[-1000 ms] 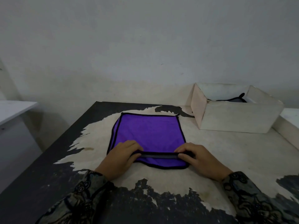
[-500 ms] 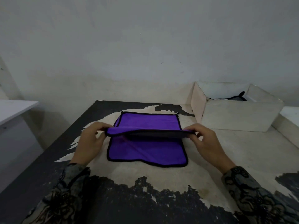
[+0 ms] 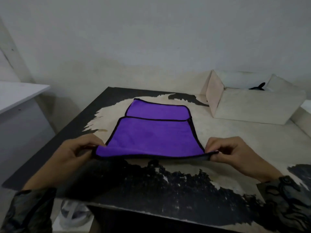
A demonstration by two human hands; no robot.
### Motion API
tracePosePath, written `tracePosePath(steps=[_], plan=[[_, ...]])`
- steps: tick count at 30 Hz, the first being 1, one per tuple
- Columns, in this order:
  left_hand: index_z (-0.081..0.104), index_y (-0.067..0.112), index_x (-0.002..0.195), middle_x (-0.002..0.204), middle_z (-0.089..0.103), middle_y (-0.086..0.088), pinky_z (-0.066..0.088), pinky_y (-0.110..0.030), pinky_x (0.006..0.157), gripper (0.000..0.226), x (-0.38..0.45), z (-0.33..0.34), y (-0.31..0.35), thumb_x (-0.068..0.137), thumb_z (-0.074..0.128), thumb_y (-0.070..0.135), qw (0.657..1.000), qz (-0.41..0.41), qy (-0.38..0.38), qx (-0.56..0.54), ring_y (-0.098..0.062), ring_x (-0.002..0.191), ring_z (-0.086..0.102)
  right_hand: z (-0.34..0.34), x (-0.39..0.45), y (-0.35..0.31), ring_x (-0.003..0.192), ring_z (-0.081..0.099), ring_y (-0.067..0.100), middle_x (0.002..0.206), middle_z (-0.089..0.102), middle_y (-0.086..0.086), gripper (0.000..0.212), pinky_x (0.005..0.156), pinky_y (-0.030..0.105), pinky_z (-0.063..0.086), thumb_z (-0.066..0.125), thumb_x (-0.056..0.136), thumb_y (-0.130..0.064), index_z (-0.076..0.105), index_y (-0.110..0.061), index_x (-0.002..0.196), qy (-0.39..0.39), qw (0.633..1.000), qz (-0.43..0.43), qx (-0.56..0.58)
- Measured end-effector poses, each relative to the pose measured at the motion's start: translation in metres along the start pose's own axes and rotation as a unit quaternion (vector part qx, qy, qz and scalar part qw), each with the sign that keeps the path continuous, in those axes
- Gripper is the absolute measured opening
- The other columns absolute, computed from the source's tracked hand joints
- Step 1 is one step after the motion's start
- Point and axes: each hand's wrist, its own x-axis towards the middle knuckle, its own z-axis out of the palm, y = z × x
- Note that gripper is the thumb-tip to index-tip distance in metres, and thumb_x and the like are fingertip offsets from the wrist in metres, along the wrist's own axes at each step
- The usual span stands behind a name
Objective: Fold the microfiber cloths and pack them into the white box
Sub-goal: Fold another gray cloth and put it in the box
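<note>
Purple microfiber cloth [image 3: 151, 137], black-edged, lies centrally on the worn surface [image 3: 227, 132], near edge lifted. White box [image 3: 252, 106] stands at 2 o'clock, apart from the cloth. Left hand [image 3: 79, 152] pinches the near left corner; right hand [image 3: 232, 152] pinches the near right corner.

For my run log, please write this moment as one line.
left hand: pinches near corner | right hand: pinches near corner | purple black-edged microfiber cloth: near edge lifted | white rectangular box: far right
</note>
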Motion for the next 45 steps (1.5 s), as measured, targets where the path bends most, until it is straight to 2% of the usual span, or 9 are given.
tracePosePath(steps=[3,9,12,15,20,26,31,37,45], plan=[[0.072,0.025,0.095,0.094,0.073,0.002,0.052,-0.019,0.081,0.046,-0.017,0.014,-0.005,0.081,0.059,0.066,0.999,-0.033,-0.030,-0.032,-0.012,0.089,0.070,0.010,-0.008,0.008,0.081,0.065,0.027,0.087,0.070,0.008,0.014,0.076,0.033,0.052,0.072,0.080,-0.004,0.080,-0.014,0.086,-0.033,0.998,0.045,-0.023],[0.069,0.027,0.090,0.089,0.070,0.007,0.050,-0.019,0.072,0.008,0.006,0.026,-0.017,0.092,0.062,0.029,0.997,-0.063,0.019,0.045,-0.006,0.080,0.065,0.011,0.009,0.007,0.077,0.066,0.018,0.083,0.072,0.005,0.010,0.072,0.025,0.053,0.069,0.084,-0.013,0.077,-0.020,0.083,0.016,0.996,0.065,-0.065],[0.066,0.024,0.087,0.086,0.067,0.009,0.050,-0.021,0.072,0.016,0.030,0.024,-0.025,0.092,0.064,0.009,0.992,-0.053,0.048,0.101,-0.009,0.079,0.064,0.002,0.025,0.011,0.076,0.067,0.008,0.082,0.074,0.000,0.013,0.070,0.018,0.052,0.065,0.090,-0.003,0.074,-0.013,0.086,0.070,0.992,0.065,-0.085],[0.059,0.023,0.081,0.071,0.061,0.004,0.045,-0.015,0.065,0.015,0.056,0.020,-0.028,0.092,0.065,0.014,0.987,-0.048,0.060,0.143,-0.009,0.072,0.059,-0.009,0.046,0.019,0.070,0.063,0.004,0.078,0.072,-0.002,0.008,0.066,0.016,0.049,0.065,0.092,-0.009,0.072,-0.008,0.088,0.107,0.985,0.083,-0.103],[0.060,0.016,0.078,0.069,0.064,0.002,0.045,-0.024,0.063,0.017,0.099,0.022,-0.045,0.091,0.067,0.025,0.975,-0.087,0.063,0.193,-0.010,0.067,0.059,-0.020,0.084,0.041,0.076,0.069,0.009,0.085,0.076,0.005,0.008,0.068,0.015,0.052,0.068,0.092,-0.013,0.072,-0.008,0.088,0.141,0.974,0.113,-0.140],[0.064,0.015,0.082,0.079,0.065,0.001,0.047,-0.033,0.071,0.018,0.134,0.027,-0.073,0.092,0.066,0.030,0.962,-0.169,0.048,0.208,-0.015,0.076,0.060,-0.026,0.115,0.073,0.081,0.070,0.024,0.082,0.074,0.001,0.009,0.075,0.038,0.057,0.072,0.089,-0.025,0.073,-0.021,0.082,0.165,0.951,0.154,-0.209],[0.062,0.023,0.087,0.081,0.063,0.006,0.051,-0.036,0.076,0.015,0.143,0.034,-0.090,0.089,0.067,0.037,0.947,-0.238,0.030,0.215,-0.012,0.078,0.059,-0.020,0.126,0.085,0.076,0.063,0.012,0.087,0.069,-0.004,0.007,0.064,0.021,0.044,0.075,0.086,-0.025,0.071,-0.020,0.088,0.190,0.929,0.180,-0.262],[0.055,0.023,0.093,0.085,0.057,0.006,0.046,-0.034,0.076,0.020,0.146,0.047,-0.093,0.088,0.066,0.039,0.934,-0.268,0.019,0.236,-0.019,0.085,0.057,-0.019,0.129,0.087,0.088,0.056,0.010,0.101,0.061,-0.002,0.032,0.067,0.011,0.037,0.077,0.083,-0.032,0.066,-0.021,0.111,0.157,0.914,0.208,-0.312],[0.055,0.016,0.086,0.088,0.057,-0.001,0.041,-0.028,0.068,0.012,0.149,0.042,-0.084,0.089,0.067,0.016,0.951,-0.277,0.025,0.138,-0.018,0.079,0.053,-0.014,0.128,0.085,0.083,0.062,0.013,0.098,0.067,-0.001,0.012,0.067,0.019,0.043,0.074,0.086,-0.020,0.063,-0.024,0.089,0.156,0.923,0.196,-0.292]])
